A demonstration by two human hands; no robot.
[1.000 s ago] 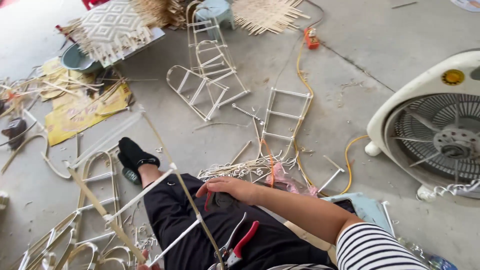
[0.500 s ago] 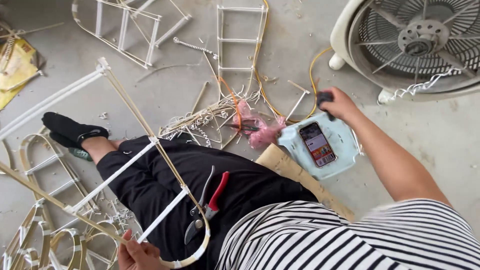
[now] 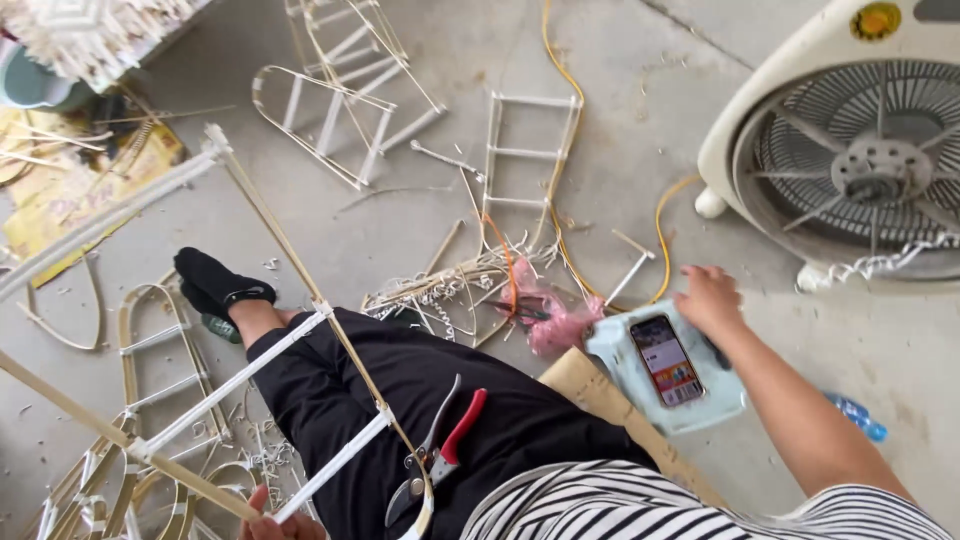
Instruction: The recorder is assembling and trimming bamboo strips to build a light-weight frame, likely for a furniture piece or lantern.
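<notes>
Concrete floor (image 3: 400,230) takes up most of the view, scattered with cane offcuts. At the right edge stands a large cream box fan (image 3: 860,150) with a grey grille. Next in size is the long ladder-shaped rattan frame (image 3: 250,400), which runs from the upper left down across the person's lap in black trousers; three similar finished frames lie apart on the floor above it (one of them, the small ladder frame (image 3: 525,160), is crossed by a yellow cord (image 3: 560,100)). A pale blue stool seat (image 3: 640,375) sits just beside the right knee, with a smartphone (image 3: 666,360) lying face up on it, screen lit. The right hand (image 3: 708,298) rests on the far edge of that seat, just beside the phone, fingers curled down; whether it grips anything cannot be told. Red-handled pliers (image 3: 440,455) lie on the lap, touching the frame's curved rail. The left hand (image 3: 280,522), mostly cut off at the bottom edge, is closed around the frame's lower end.
</notes>
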